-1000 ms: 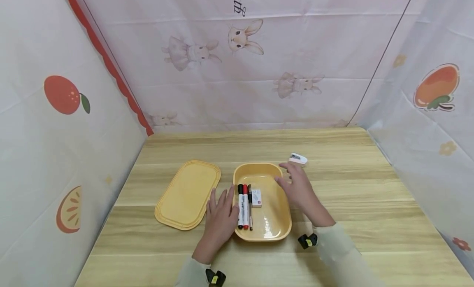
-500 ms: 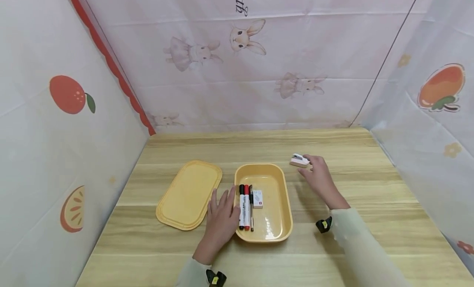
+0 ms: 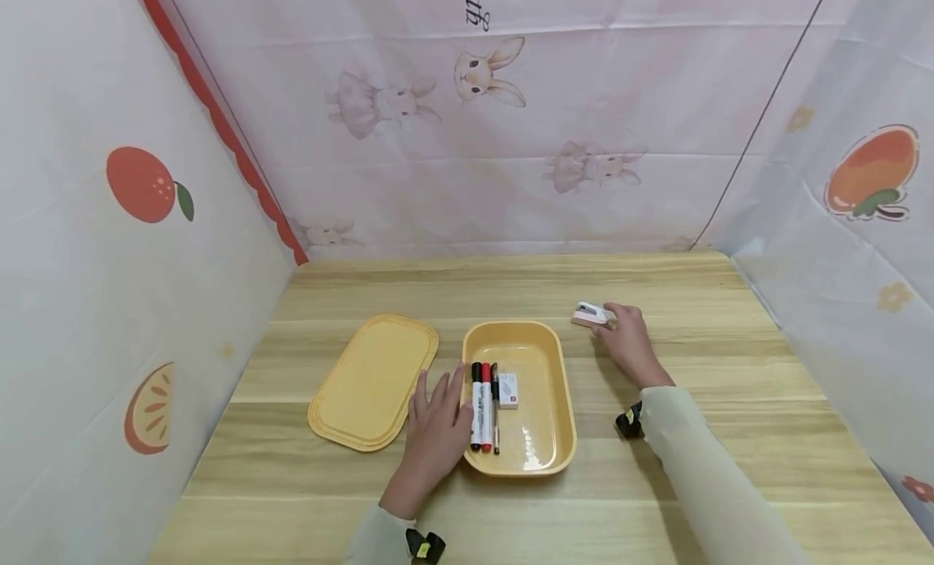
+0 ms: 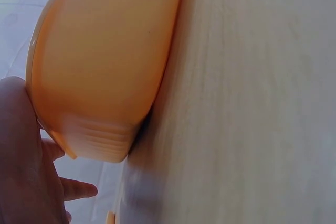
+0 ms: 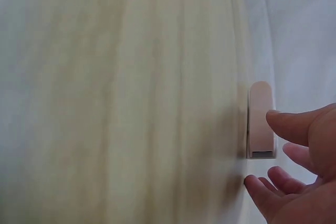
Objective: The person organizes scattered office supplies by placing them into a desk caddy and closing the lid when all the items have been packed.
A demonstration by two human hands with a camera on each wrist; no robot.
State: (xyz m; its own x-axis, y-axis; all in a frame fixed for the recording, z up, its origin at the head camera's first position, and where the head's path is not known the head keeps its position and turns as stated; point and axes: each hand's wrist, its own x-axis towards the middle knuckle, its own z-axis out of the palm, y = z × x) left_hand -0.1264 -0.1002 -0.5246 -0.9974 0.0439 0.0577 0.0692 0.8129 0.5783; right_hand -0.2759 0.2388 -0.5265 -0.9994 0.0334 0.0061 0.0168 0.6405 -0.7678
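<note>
A small pink-and-white stapler (image 3: 589, 314) lies on the table beyond the box's far right corner. My right hand (image 3: 629, 344) pinches its right end between thumb and index finger; in the right wrist view the thumb (image 5: 289, 125) lies against its pink side. A yellow plastic box (image 3: 566, 403) stands in the middle. Inside, along its left wall, are a black marker (image 3: 477, 411), a red marker (image 3: 486, 411), a pen (image 3: 496, 415) and a small white carton (image 3: 508, 391). My left hand (image 3: 435, 435) rests on the box's left rim with fingers spread straight.
The yellow lid (image 3: 374, 383) lies flat on the wooden table (image 3: 679, 306), left of the box and close to my left fingers. Printed cloth walls (image 3: 503, 200) close off the back and both sides.
My right hand has moved from the box's right rim out to the stapler, and its thumb and index finger have closed on its end. The left hand has stayed at the box.
</note>
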